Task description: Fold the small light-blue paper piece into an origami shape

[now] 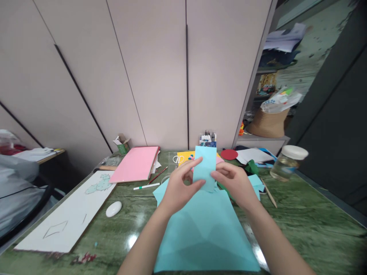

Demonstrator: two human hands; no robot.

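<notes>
A small light-blue paper rectangle [205, 166] is held upright between both hands. My left hand [183, 185] pinches its left side, thumb in front near the lower edge and a finger higher up. My right hand [232, 179] grips its right edge between thumb and fingers. Beneath them a large turquoise sheet [206, 233] lies on the green table [126, 233]. More turquoise paper [256, 183] rests to the right of my right hand.
A pink folder [136, 164], a white board [71, 206] with drawings and a white oval object [114, 209] are at left. White scissors [178, 159] lie behind my left hand. A lidded jar [288, 163] and wooden stick [269, 194] are at right.
</notes>
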